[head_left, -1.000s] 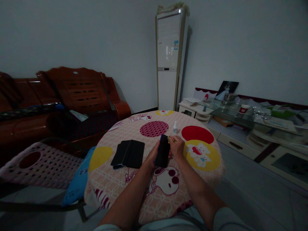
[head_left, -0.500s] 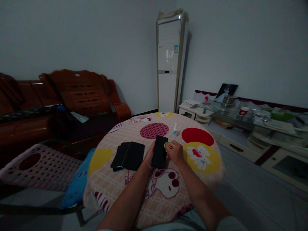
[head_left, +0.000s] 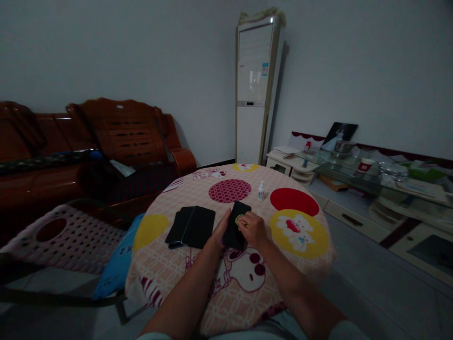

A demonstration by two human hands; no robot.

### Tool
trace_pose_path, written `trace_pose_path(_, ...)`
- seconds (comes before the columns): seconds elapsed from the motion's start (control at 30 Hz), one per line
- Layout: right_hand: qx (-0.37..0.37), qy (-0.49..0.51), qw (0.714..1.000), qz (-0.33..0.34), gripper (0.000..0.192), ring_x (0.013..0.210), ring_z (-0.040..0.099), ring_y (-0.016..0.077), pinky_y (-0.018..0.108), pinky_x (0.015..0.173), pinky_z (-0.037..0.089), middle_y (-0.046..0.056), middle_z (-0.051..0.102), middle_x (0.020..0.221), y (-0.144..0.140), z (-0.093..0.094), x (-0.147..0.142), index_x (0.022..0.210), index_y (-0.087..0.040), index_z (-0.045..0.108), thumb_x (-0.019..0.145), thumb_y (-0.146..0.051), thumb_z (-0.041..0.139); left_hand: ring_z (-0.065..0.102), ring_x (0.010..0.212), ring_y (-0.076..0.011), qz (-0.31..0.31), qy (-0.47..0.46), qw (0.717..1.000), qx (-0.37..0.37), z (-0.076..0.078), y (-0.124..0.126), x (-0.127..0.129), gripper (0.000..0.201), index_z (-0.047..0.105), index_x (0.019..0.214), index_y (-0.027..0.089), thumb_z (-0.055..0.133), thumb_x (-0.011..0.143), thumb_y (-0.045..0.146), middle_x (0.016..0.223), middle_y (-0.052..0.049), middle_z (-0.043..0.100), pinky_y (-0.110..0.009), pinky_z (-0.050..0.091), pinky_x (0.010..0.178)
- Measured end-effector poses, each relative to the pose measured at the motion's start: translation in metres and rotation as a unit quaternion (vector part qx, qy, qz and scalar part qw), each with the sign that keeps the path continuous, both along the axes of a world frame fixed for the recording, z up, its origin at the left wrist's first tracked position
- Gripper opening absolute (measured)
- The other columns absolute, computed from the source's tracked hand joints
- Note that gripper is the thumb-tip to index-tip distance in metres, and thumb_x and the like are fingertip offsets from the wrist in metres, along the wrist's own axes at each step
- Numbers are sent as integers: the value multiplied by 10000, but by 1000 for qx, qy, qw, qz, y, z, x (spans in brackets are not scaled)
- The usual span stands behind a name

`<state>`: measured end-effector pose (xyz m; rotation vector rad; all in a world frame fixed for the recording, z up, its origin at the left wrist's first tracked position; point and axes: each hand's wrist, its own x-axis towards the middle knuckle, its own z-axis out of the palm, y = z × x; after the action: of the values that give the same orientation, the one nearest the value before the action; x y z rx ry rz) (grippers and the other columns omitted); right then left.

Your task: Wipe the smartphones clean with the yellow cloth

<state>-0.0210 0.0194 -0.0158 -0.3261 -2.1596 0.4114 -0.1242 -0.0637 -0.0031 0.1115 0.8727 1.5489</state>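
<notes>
My left hand [head_left: 218,232] grips the left edge of a black phone [head_left: 236,223], which lies screen up on a round table [head_left: 226,283] with a pink cartoon-print cloth. My right hand [head_left: 251,228] pinches a small yellow-green cloth [head_left: 240,219] and presses it on the phone's screen. Two more black phones [head_left: 191,226] lie side by side on the cloth to the left of my hands. A small white bottle [head_left: 261,190] stands upright beyond the held phone.
A wooden sofa [head_left: 106,137] stands at the left. A pink perforated plastic stool [head_left: 60,233] and a blue cushion [head_left: 118,262] sit beside the table. A tall white air conditioner [head_left: 255,89] fills the corner. A low cluttered glass cabinet [head_left: 371,177] runs along the right wall.
My right hand moved the small cloth from the phone's top right edge down onto the screen. The phone went from slightly raised to lying lower on the table. The view shifted a little.
</notes>
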Motion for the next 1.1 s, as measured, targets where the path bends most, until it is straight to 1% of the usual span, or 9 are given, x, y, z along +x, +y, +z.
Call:
trace_pose_path(0.1, -2, 10, 1000, -8, 196, 673, 544, 138, 233, 638, 394, 9, 571, 670, 2, 2, -1, 702, -206, 676, 847, -149, 557, 687, 685, -225, -15, 9, 1000, 0, -3, 0, 0, 581, 648, 1026, 74, 405, 901, 587, 783, -133, 705, -301, 548, 632)
trace_pose_path(0.3, -22, 48, 995, -85, 186, 706, 547, 164, 259, 669, 403, 34, 579, 716, 20, 10, -4, 781, -178, 698, 880, -179, 540, 690, 691, -254, -83, 33, 996, 16, -6, 3, 9, 697, 644, 1036, 95, 378, 836, 708, 788, -144, 703, -324, 541, 591)
trace_pose_path(0.43, -21, 27, 999, -35, 190, 702, 549, 155, 248, 667, 403, 24, 579, 707, 9, 6, -4, 751, -194, 688, 873, -164, 546, 684, 663, -235, -47, 63, 997, 1, -3, 2, 8, 664, 643, 1014, 114, 389, 837, 702, 774, -124, 699, -289, 520, 536)
trace_pose_path(0.57, -18, 17, 1000, 14, 186, 715, 553, 155, 247, 681, 411, 22, 592, 709, -1, 3, -4, 751, -205, 686, 874, -168, 551, 685, 689, -218, -15, 67, 998, 4, 0, 1, 7, 623, 640, 992, 122, 386, 857, 675, 770, -110, 695, -274, 528, 575)
trace_pose_path(0.63, -28, 34, 999, -3, 187, 726, 558, 160, 254, 691, 415, 31, 601, 729, 2, 5, -5, 775, -196, 692, 880, -165, 540, 686, 690, -218, -27, 68, 997, 13, -1, 1, 8, 622, 637, 1019, 132, 382, 857, 676, 767, -104, 695, -279, 531, 585)
trace_pose_path(0.8, -53, 65, 994, -64, 211, 699, 555, 163, 258, 669, 407, 37, 593, 715, 15, 11, -8, 783, -186, 700, 882, -156, 516, 680, 646, -234, -96, 81, 992, 13, -5, 2, 11, 668, 632, 1074, 154, 372, 826, 718, 749, -106, 695, -306, 524, 543)
trace_pose_path(0.9, -49, 47, 997, -43, 203, 691, 554, 158, 252, 656, 397, 28, 586, 704, 10, 9, -8, 755, -190, 692, 870, -146, 531, 680, 662, -214, -55, 90, 994, 22, -7, 4, 9, 609, 638, 1036, 159, 397, 845, 685, 752, -90, 691, -289, 529, 572)
trace_pose_path(0.97, -40, 29, 999, -17, 194, 684, 549, 153, 247, 646, 386, 18, 573, 686, 2, 7, -8, 721, -193, 680, 855, -138, 551, 679, 671, -196, -20, 85, 996, 20, -7, 5, 7, 579, 643, 947, 152, 419, 845, 676, 717, -72, 675, -259, 525, 581)
trace_pose_path(1.1, -27, 2, 999, 20, 199, 662, 534, 140, 238, 623, 371, 2, 539, 651, -16, 5, -10, 663, -196, 654, 832, -125, 578, 645, 560, -167, 19, 66, 998, 3, -5, 3, 2, 597, 582, 721, 154, 408, 822, 716, 563, -36, 599, -219, 484, 479)
